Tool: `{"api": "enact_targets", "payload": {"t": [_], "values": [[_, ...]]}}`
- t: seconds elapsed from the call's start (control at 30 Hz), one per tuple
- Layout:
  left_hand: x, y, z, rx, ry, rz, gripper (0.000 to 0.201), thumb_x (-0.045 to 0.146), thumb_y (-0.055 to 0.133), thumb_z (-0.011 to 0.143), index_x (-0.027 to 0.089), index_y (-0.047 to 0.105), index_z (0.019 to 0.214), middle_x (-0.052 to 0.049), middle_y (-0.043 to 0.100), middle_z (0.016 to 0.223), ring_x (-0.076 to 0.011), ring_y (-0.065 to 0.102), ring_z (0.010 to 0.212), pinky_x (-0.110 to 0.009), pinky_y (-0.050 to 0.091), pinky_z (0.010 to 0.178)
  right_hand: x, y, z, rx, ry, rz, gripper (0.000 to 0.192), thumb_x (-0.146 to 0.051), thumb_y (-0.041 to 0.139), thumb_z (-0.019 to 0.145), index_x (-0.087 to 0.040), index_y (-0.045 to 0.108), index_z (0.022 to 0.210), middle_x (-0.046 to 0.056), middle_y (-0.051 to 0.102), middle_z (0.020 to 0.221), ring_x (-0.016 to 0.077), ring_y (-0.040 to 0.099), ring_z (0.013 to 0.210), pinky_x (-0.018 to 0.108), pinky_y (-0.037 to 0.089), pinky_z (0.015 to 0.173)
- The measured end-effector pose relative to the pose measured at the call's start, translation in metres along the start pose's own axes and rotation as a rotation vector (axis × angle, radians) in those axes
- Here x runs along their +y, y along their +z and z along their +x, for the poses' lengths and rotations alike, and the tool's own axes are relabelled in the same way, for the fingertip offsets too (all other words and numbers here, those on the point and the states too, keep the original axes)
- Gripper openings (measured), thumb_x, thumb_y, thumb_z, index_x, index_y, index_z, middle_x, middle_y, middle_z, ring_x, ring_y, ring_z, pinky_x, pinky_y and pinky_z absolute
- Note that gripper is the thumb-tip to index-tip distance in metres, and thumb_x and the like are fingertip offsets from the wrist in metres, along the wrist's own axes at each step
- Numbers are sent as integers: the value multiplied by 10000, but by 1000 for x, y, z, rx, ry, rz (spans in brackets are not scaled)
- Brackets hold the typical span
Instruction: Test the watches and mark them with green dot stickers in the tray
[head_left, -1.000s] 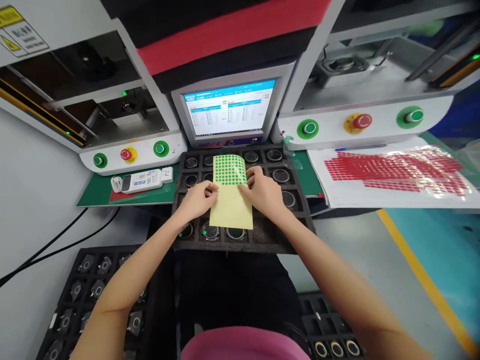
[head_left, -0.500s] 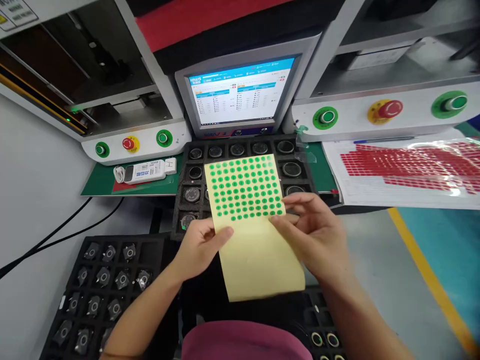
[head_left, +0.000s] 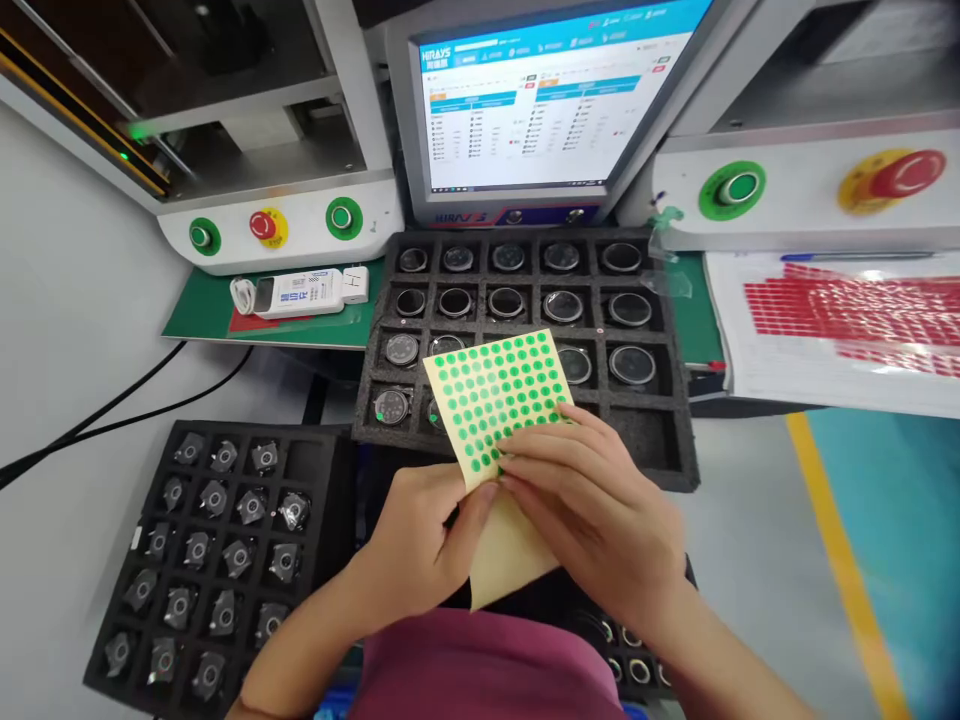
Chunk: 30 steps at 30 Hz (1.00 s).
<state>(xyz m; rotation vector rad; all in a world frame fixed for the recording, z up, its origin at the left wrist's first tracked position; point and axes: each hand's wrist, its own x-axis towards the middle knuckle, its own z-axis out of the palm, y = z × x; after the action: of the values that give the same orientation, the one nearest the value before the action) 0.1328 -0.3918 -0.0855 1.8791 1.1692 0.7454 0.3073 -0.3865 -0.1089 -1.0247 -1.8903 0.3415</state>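
- While the left hand (head_left: 420,545) pinches the lower left edge of the yellow sticker sheet (head_left: 499,400) between thumb and fingers, the right hand (head_left: 600,510) lies over the sheet's right side, its fingertips (head_left: 510,470) pressed on the green dots near the sheet's middle; both hands are closed on this one sheet.
- Held tilted in the air, the sheet hangs over the near edge of the foam tray (head_left: 660,440), just above the person's lap, with its bare yellow end pointing down.
- One such tray sits in front of the monitor (head_left: 540,100), its pockets in four rows holding round ringed parts; the near right pockets hold none.
- One second black tray (head_left: 315,470) lies at the lower left, showing four columns of small dark metal parts.
- Three round buttons mark the left machine panel (head_left: 300,245): two green, one red on yellow between them.
- One white device (head_left: 300,292) rests on the green mat (head_left: 202,320).
- One sheet of red labels (head_left: 847,315) lies at the right.
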Motion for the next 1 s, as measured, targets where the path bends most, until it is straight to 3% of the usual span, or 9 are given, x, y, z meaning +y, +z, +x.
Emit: {"api": "enact_targets", "payload": {"t": [0.13, 0.23, 0.6, 0.7, 0.77, 0.87, 0.93, 1.0], "values": [[-5, -6, -4, 20, 213, 166, 222, 142, 433, 962, 169, 555, 778, -21, 614, 634, -128, 534, 521, -250, 355, 495, -6, -2, 1, -71, 29, 54, 146, -116, 627, 913, -242, 668, 974, 21, 744, 902, 186, 716, 833, 444, 576, 920], [-8, -9, -7, 16, 275, 217, 220, 131, 412, 969, 160, 577, 827, -42, 644, 669, -147, 570, 556, -262, 384, 516, -9, -1, 2, -80, 45, 59, 136, -111, 636, 909, -241, 641, 951, 16, 742, 896, 186, 710, 847, 435, 564, 918], [-14, -13, -14, 30, 228, 143, 198, 118, 427, 943, 151, 615, 892, -66, 685, 711, -179, 628, 603, -280, 446, 546, -19, 13, -1, -63, 27, 3, 169, -92, 682, 875, -225, 649, 975, 31, 754, 914, 202, 711, 891, 465, 498, 1014], [-21, -17, -21, 67, 159, 94, 226, 126, 437, 948, 177, 627, 838, -24, 655, 647, -146, 599, 542, -256, 425, 512, -16, 11, -4, -64, 19, 20, 153, -89, 662, 882, -229, 643, 940, 29, 748, 941, 197, 703, 913, 466, 489, 1044], [-31, -25, -27, 232, 32, 106, 231, 147, 494, 949, 195, 638, 775, 23, 605, 565, -110, 538, 468, -233, 366, 453, -6, 6, -6, -16, 102, 21, 145, -97, 647, 891, -240, 640, 918, 26, 733, 967, 189, 696, 924, 444, 504, 1035], [-51, -43, -34, 696, -248, 44, 131, 229, 617, 927, 221, 721, 848, 32, 680, 668, -112, 614, 578, -215, 444, 515, 21, -3, -7, 60, 311, -96, 115, -135, 669, 882, -245, 647, 854, 15, 711, 940, 176, 684, 876, 338, 549, 848], [-64, -54, -35, 938, -329, -101, 110, 278, 667, 902, 251, 763, 948, 12, 750, 871, -154, 690, 795, -254, 549, 706, 37, -2, -9, -29, 377, -98, 105, -156, 661, 886, -231, 638, 816, 3, 689, 846, 155, 660, 768, 278, 521, 698], [-71, -61, -34, 1006, -310, -226, 113, 285, 698, 874, 277, 783, 947, 15, 763, 944, -177, 696, 927, -280, 564, 843, 48, 3, -10, -188, 383, -29, 112, -171, 622, 909, -216, 629, 807, -6, 657, 761, 132, 619, 670, 246, 483, 610]]}}
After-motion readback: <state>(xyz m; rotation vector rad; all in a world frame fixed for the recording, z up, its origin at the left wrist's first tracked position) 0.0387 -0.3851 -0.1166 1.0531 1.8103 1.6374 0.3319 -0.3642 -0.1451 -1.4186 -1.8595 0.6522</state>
